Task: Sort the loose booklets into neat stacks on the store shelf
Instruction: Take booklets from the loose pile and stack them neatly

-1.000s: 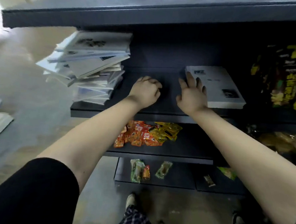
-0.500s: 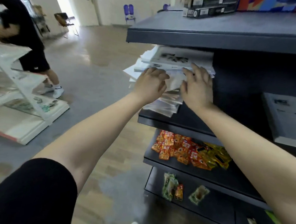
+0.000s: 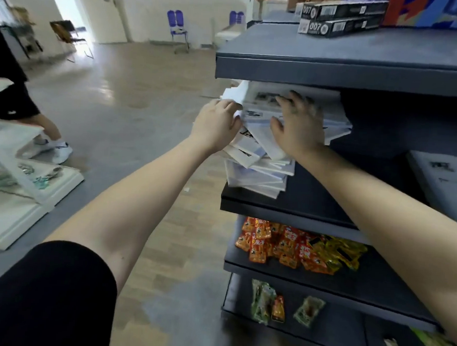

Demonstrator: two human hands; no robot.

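Note:
A messy pile of white booklets (image 3: 256, 174) sits askew at the left end of the dark shelf (image 3: 286, 211), with corners sticking out past the shelf's edge. My left hand (image 3: 217, 124) is at the pile's left side, its fingers curled round the edges of the upper booklets. My right hand (image 3: 297, 123) lies on the upper booklets with its fingers spread flat, reaching under the shelf board above. A neat white stack of booklets (image 3: 446, 183) lies further right on the same shelf, partly cut off by my right arm.
The upper shelf board (image 3: 335, 72) hangs low over the pile and carries black boxes (image 3: 338, 16). Orange and yellow snack packets (image 3: 292, 246) fill the shelf below. A person (image 3: 9, 100) stands at the left beside a white display rack (image 3: 21, 181).
Both hands moved left from the bare middle of the shelf onto the messy pile. The view swung left with them, and the right hand slid deeper over the top booklets.

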